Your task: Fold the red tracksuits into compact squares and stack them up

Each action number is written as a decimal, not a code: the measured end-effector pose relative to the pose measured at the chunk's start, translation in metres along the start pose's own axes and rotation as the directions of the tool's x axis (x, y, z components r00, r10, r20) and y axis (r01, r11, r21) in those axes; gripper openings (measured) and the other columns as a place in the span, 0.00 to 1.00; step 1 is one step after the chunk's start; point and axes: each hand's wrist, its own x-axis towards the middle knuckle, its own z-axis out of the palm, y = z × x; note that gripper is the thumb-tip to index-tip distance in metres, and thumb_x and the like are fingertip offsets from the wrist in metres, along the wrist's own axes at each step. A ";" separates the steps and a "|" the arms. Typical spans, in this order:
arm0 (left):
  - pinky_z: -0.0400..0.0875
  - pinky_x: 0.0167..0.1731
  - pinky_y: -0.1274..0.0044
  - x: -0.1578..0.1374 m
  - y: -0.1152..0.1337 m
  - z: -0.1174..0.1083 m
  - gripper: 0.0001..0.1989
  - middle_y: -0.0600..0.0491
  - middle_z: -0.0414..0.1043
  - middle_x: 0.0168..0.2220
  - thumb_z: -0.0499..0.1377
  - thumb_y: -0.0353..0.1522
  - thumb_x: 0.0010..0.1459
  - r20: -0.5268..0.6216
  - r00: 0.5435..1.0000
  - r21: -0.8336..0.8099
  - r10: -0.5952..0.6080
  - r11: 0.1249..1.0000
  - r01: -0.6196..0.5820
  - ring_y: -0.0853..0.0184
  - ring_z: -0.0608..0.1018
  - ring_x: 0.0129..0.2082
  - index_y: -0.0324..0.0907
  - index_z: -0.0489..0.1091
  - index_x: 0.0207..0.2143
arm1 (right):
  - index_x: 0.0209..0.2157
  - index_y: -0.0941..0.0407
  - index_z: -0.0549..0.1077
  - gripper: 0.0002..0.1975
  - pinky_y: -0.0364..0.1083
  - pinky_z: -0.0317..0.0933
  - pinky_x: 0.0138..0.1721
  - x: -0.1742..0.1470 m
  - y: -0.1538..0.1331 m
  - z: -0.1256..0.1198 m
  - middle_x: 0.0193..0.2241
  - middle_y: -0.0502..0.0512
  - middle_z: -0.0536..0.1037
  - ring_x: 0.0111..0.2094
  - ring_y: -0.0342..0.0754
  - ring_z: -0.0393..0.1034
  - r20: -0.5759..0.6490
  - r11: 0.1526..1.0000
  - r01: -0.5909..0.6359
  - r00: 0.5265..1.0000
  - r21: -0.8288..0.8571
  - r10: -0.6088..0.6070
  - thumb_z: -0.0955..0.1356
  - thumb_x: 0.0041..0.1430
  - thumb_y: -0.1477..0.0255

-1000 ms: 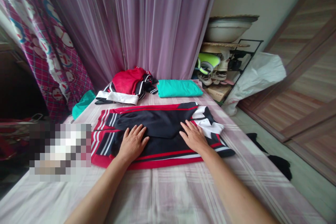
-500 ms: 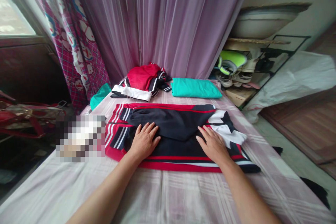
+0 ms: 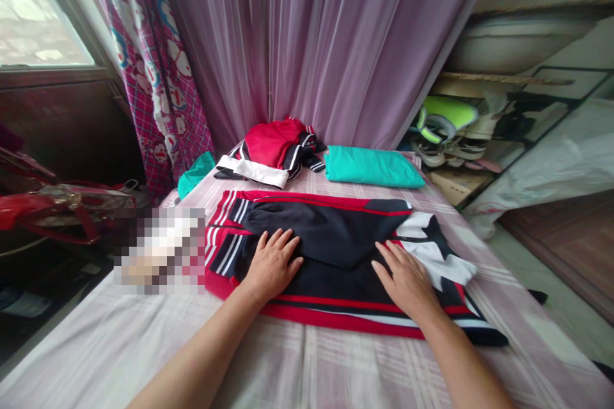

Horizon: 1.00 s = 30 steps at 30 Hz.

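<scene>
A zip-up jacket (image 3: 330,230) in black, red and white lies flat on the bed, its sleeves folded in over the body. Its striped red hem and cuffs are at the left, its white collar part at the right. My left hand (image 3: 272,263) rests on the black cloth near the striped cuffs, fingers spread. On the collar side, my right hand (image 3: 405,273) lies flat with its fingers apart. Neither hand grips the cloth. Behind the jacket are a crumpled red, black and white garment (image 3: 273,148) and a folded teal cloth (image 3: 374,166).
A checked sheet (image 3: 297,370) covers the surface. Purple curtains (image 3: 326,45) hang at the back. To the right stands a rack with shoes (image 3: 467,148), a green visor (image 3: 451,116) and a large basin (image 3: 518,41). Another teal piece (image 3: 196,172) lies at the far left edge. A blurred patch hides something left of the jacket.
The camera view has turned slightly, so the scene sits a little further right. Both hands stay flat on the jacket in nearly the same places.
</scene>
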 end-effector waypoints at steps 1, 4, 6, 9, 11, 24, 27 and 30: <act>0.53 0.66 0.53 0.000 0.000 0.000 0.24 0.47 0.65 0.65 0.50 0.44 0.67 -0.003 1.000 0.000 -0.001 1.000 0.001 0.53 0.64 0.66 0.49 0.66 0.62 | 0.60 0.53 0.71 0.25 0.60 0.60 0.59 0.000 0.002 0.001 0.59 0.62 0.72 0.60 0.58 0.65 0.013 1.000 0.005 1.000 -0.002 -0.005 0.58 0.67 0.62; 0.54 0.65 0.52 0.000 -0.001 0.000 0.24 0.47 0.65 0.65 0.50 0.44 0.67 0.005 1.000 0.000 -0.002 1.000 0.002 0.52 0.64 0.66 0.48 0.66 0.62 | 0.61 0.52 0.70 0.25 0.60 0.60 0.59 0.000 0.006 0.002 0.60 0.61 0.71 0.60 0.58 0.64 0.057 1.000 0.020 0.998 -0.006 -0.019 0.57 0.68 0.61; 0.54 0.65 0.52 0.000 -0.001 0.000 0.24 0.46 0.65 0.65 0.51 0.44 0.67 0.005 1.000 0.000 -0.001 1.000 0.001 0.52 0.64 0.66 0.48 0.66 0.62 | 0.61 0.52 0.70 0.25 0.59 0.60 0.59 0.001 0.006 0.001 0.60 0.61 0.71 0.60 0.58 0.64 0.067 1.000 0.021 0.998 -0.007 -0.021 0.57 0.68 0.61; 0.54 0.65 0.53 0.000 -0.002 0.001 0.24 0.46 0.65 0.64 0.51 0.43 0.67 -0.012 1.000 -0.008 0.007 1.000 -0.007 0.53 0.64 0.66 0.49 0.67 0.62 | 0.60 0.53 0.70 0.25 0.59 0.59 0.60 0.000 0.003 0.000 0.60 0.62 0.72 0.60 0.58 0.65 0.044 1.000 0.011 0.999 -0.011 -0.011 0.57 0.68 0.62; 0.54 0.65 0.53 0.000 -0.003 0.002 0.24 0.47 0.65 0.64 0.52 0.43 0.66 -0.015 1.000 -0.015 0.011 1.000 -0.012 0.53 0.64 0.65 0.49 0.66 0.62 | 0.60 0.53 0.71 0.24 0.59 0.59 0.60 0.000 0.003 0.001 0.59 0.62 0.72 0.60 0.58 0.65 0.030 1.000 0.014 0.999 -0.012 -0.013 0.58 0.67 0.63; 0.54 0.65 0.53 0.001 -0.005 0.003 0.24 0.48 0.65 0.65 0.51 0.43 0.66 0.002 1.000 -0.012 0.008 1.000 -0.008 0.52 0.64 0.66 0.49 0.67 0.62 | 0.61 0.53 0.69 0.25 0.58 0.58 0.60 0.000 0.005 -0.001 0.61 0.61 0.71 0.61 0.57 0.64 0.071 1.000 0.024 0.997 -0.014 -0.023 0.57 0.69 0.61; 0.54 0.65 0.53 0.001 -0.006 0.003 0.24 0.48 0.65 0.65 0.51 0.43 0.66 -0.012 1.000 -0.009 0.016 1.000 -0.016 0.52 0.64 0.66 0.49 0.67 0.61 | 0.62 0.53 0.69 0.26 0.59 0.57 0.61 0.000 0.003 -0.003 0.61 0.62 0.70 0.61 0.58 0.63 0.077 1.000 0.016 0.997 -0.014 -0.015 0.56 0.69 0.61; 0.55 0.65 0.54 0.001 -0.007 0.004 0.24 0.48 0.65 0.65 0.51 0.44 0.66 -0.021 1.000 -0.006 0.021 1.000 -0.021 0.53 0.65 0.65 0.50 0.67 0.61 | 0.61 0.54 0.69 0.26 0.58 0.58 0.60 0.001 -0.001 -0.007 0.61 0.63 0.70 0.61 0.58 0.64 0.084 1.000 0.011 0.996 -0.009 -0.011 0.57 0.69 0.61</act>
